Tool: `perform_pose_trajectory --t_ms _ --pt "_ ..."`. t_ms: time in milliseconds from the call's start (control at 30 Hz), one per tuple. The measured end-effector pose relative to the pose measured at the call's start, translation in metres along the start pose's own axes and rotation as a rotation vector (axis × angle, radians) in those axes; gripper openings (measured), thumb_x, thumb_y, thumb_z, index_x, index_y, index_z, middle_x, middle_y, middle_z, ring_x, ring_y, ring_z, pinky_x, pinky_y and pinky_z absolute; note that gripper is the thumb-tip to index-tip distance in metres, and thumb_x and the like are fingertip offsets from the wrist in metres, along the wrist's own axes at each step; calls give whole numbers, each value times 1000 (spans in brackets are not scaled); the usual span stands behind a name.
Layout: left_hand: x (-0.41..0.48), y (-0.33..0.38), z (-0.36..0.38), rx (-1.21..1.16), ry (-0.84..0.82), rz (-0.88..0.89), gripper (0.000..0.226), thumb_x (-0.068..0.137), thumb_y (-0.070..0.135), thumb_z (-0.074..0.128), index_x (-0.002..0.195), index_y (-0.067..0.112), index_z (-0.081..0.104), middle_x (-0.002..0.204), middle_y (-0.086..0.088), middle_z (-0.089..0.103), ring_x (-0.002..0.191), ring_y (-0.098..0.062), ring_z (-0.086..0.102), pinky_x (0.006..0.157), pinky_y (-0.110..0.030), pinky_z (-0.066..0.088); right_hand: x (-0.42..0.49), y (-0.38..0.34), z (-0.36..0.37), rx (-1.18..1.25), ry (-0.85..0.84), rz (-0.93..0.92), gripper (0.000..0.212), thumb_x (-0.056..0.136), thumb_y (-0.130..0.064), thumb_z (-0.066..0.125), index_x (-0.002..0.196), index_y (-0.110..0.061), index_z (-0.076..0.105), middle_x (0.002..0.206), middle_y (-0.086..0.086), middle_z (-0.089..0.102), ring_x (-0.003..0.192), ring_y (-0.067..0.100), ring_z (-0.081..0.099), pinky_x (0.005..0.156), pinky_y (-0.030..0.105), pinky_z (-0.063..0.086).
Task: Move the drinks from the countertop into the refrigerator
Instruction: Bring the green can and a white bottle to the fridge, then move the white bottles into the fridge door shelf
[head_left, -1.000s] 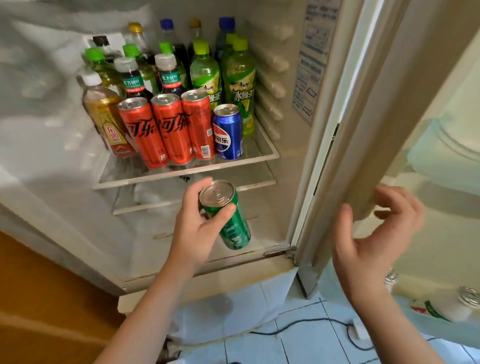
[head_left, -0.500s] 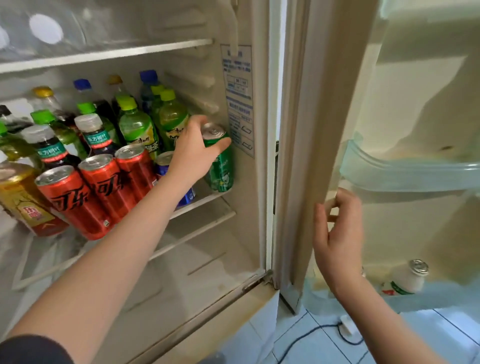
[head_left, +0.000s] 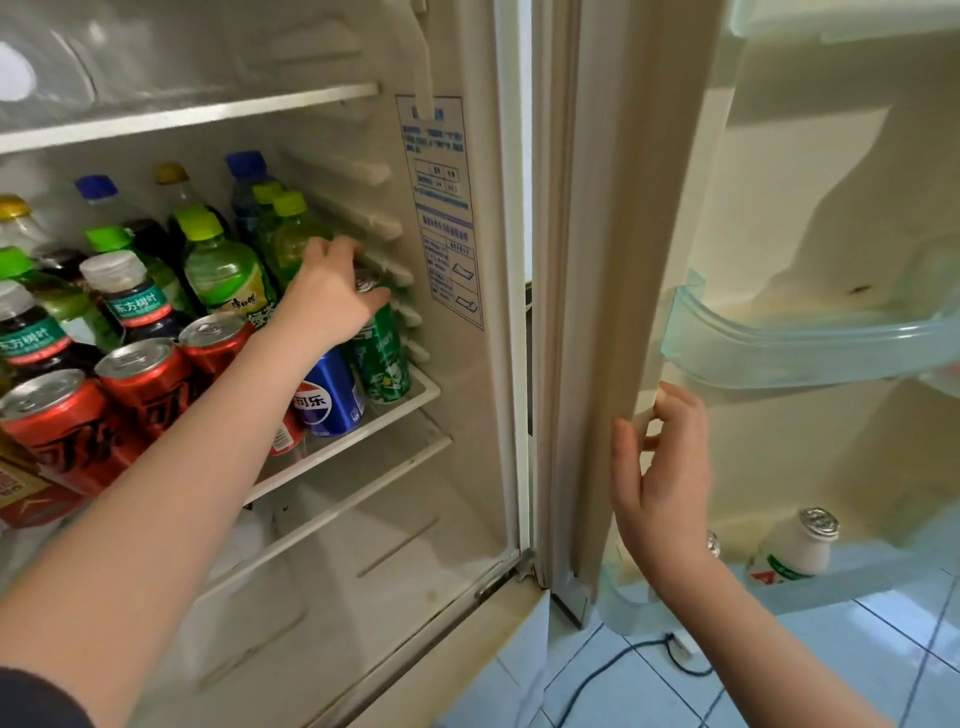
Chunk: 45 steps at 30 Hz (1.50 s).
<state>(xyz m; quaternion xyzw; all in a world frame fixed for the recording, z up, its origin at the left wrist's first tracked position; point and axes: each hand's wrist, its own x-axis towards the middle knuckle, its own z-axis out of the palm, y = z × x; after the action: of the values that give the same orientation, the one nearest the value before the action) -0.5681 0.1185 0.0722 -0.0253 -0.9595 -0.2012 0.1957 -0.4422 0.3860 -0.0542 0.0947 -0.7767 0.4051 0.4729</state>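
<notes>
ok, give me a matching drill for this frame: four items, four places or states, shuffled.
Items:
1 green can
2 blue can
3 white bottle
4 right hand

Places or states:
A in the door rack
B fingers on the door edge
C gripped by the left hand
D on the shelf, no hand gripping it

Pairs: 1-C, 2-D, 3-A, 4-B

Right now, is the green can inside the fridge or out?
Inside: the green can stands on the shelf beside the blue can, left hand gripping its top; right hand holds the door.
</notes>
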Motion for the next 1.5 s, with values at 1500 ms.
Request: perform_pose_trajectory --t_ms 1500 --pt "-543 219 267 -200 -1406 407 39 94 40 50 129 23 48 128 6 53 109 -5 49 94 -17 37 -423 0 -469 -651 -640 1573 21 93 -30 49 109 -23 61 105 -6 65 94 13 59 75 24 43"
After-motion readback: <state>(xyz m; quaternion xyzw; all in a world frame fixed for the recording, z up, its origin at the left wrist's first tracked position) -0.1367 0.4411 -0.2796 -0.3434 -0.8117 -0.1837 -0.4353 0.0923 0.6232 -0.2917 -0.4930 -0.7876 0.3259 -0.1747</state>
